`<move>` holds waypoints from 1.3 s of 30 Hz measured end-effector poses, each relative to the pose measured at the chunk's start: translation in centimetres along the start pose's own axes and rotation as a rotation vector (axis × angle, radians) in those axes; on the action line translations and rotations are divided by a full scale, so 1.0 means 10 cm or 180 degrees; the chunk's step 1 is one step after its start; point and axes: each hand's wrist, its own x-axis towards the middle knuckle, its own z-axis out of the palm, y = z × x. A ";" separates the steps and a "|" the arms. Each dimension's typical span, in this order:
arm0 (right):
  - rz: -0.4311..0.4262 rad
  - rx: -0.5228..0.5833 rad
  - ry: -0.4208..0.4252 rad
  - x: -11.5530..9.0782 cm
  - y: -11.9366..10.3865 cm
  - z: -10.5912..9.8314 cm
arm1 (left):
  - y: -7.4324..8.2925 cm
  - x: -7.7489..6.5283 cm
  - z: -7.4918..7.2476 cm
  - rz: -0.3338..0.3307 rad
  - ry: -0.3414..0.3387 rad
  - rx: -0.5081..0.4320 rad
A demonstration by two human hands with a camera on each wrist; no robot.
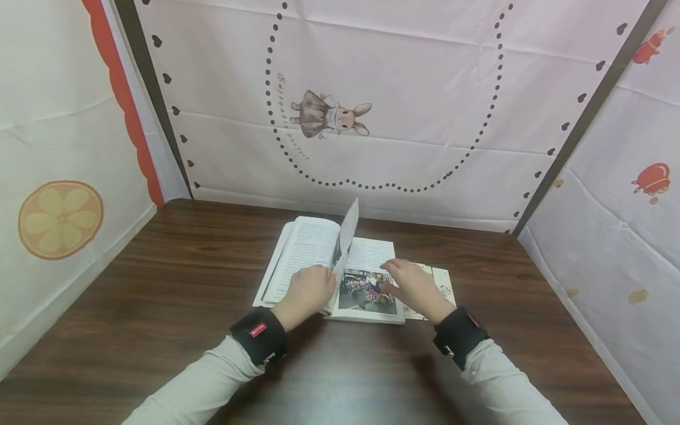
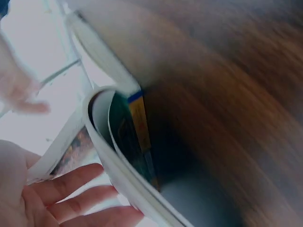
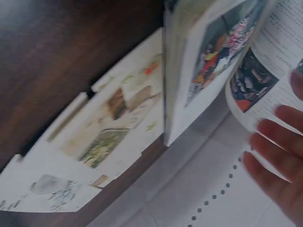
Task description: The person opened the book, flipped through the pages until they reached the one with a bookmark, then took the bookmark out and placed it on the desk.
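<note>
A thick open book lies on the table, text on its left side and a colour photo on its right. One raised page stands nearly upright at the middle. My left hand is at the lower part of that page, over the left half. The left wrist view shows its fingers extended against the curved pages; the thumb's contact is hidden. My right hand hovers over the book's right edge, its fingers spread apart and holding nothing.
A cream illustrated sheet with notched edges sticks out beyond the book's right side. Dark wood tabletop surrounds the book. Printed cloth walls stand behind and on both sides.
</note>
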 end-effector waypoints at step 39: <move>0.0282 0.0373 -0.1480 -0.07 0.18 0.18 | -0.22 -0.03 -0.13 0.0697 -0.0953 0.0518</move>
